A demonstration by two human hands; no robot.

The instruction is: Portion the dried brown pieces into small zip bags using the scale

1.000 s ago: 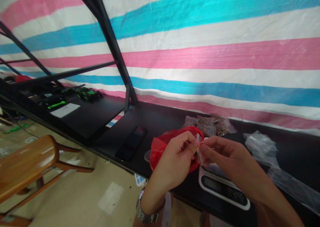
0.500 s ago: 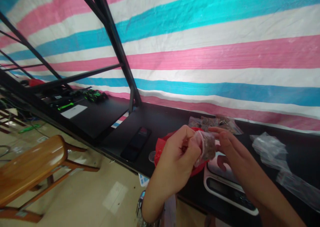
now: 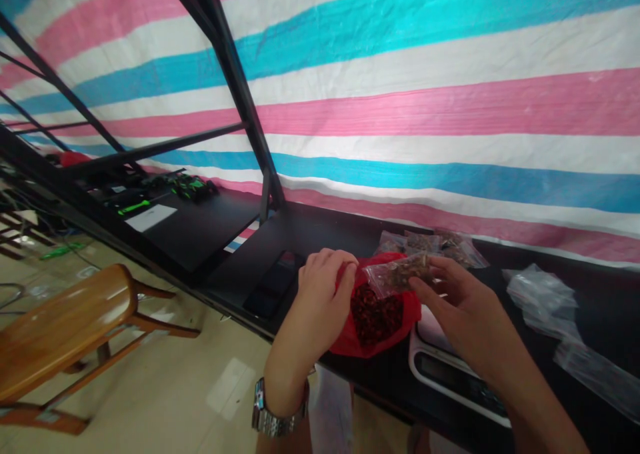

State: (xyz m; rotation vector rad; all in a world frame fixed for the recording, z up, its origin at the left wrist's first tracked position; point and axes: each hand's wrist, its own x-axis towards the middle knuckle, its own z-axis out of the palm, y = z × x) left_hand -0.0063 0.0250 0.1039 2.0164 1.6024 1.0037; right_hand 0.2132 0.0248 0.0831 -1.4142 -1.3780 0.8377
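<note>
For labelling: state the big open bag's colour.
The bag is red, seen in the head view.

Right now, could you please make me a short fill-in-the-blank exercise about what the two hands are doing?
The small clear packet is held by the ____ hand.
The left hand holds the rim of the ____ plastic bag.
A wristwatch sits on the ____ wrist.
Missing words: right; red; left.

Worn on the head, looking forward and slightly down from close above the counter (image 3: 320, 234) edge, facing the striped tarp (image 3: 400, 107) behind it.
</note>
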